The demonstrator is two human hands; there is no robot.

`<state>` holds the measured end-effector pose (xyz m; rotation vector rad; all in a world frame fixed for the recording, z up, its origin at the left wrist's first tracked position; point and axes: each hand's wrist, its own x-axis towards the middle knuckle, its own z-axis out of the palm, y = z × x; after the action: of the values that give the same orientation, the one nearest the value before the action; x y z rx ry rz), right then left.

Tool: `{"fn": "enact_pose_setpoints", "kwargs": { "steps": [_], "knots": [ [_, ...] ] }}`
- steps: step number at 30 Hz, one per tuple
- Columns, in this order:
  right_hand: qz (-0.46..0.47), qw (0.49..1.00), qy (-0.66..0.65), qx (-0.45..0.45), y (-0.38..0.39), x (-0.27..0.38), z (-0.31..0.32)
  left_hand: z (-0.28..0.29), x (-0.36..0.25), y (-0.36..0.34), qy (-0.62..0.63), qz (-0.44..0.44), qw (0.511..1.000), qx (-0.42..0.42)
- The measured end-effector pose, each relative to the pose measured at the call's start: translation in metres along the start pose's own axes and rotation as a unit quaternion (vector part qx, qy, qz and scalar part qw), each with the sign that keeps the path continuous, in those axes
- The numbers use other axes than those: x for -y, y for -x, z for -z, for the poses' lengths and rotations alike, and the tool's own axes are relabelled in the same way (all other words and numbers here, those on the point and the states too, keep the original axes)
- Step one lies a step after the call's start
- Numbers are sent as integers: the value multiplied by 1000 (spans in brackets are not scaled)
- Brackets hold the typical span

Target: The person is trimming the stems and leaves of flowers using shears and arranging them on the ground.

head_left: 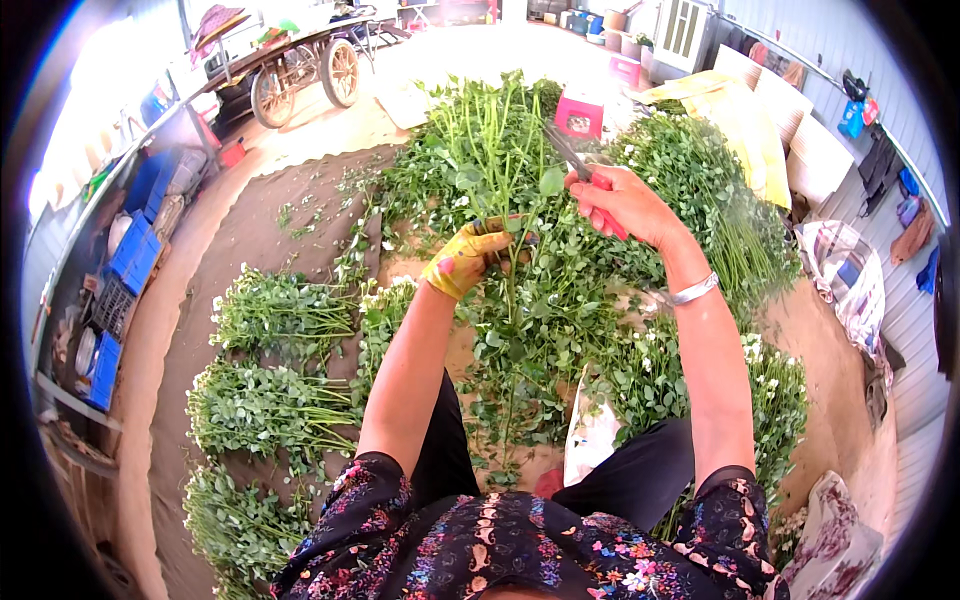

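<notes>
My left hand (468,262), in a yellow glove, is closed around a bunch of green flower stems (492,150) with their cut ends pointing up and away from me. Leafy growth hangs below that grip. To its right, my bare right hand (632,205) grips red-handled shears (570,155), their dark blades angled up and left beside the stems. Whether the blades touch any stem I cannot tell. Loose leafy stems (530,340) lie heaped under both hands. A silvery bracelet (694,289) circles my right wrist.
Bundles of white-flowered stems (270,400) lie in a row on a dark ground cloth (225,235) at left. A larger stem pile (700,190) spreads at right, beside yellow sheeting (745,125). A pink box (579,116) stands beyond my hands. A wheeled cart (300,65) is far left.
</notes>
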<state>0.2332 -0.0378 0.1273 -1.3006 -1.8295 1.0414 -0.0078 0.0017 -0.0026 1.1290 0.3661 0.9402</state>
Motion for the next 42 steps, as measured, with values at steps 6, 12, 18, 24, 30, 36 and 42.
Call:
{"fn": "enact_pose_setpoints", "kwargs": {
  "steps": [6, 12, 18, 24, 30, 36, 42],
  "knots": [
    [-17, 998, 48, 41, -9, 13, 16, -6, -3, -1, 6, 2, 1000, 13],
    [-56, 993, 100, 31, -12, 18, 22, -3, -5, -1, 13, 17, 1000, 4],
    [-1, 990, 91, -110, -1, 2, 0, -4, -3, -4, -5, 9, 999, -48],
    [-26, 998, -38, -45, 5, -14, -21, -10, -2, -8, -15, 15, 995, -96],
    [-41, 992, -116, -3, 5, -5, -38, -8, 1, -11, -22, 19, 993, -118],
    [-57, 990, -126, 3, 1, -8, -39, -4, 8, -15, -23, 8, 992, -128],
    [-55, 989, -139, -4, 1, -13, -42, -1, 10, -18, -33, 12, 991, -131]
  ]
}}
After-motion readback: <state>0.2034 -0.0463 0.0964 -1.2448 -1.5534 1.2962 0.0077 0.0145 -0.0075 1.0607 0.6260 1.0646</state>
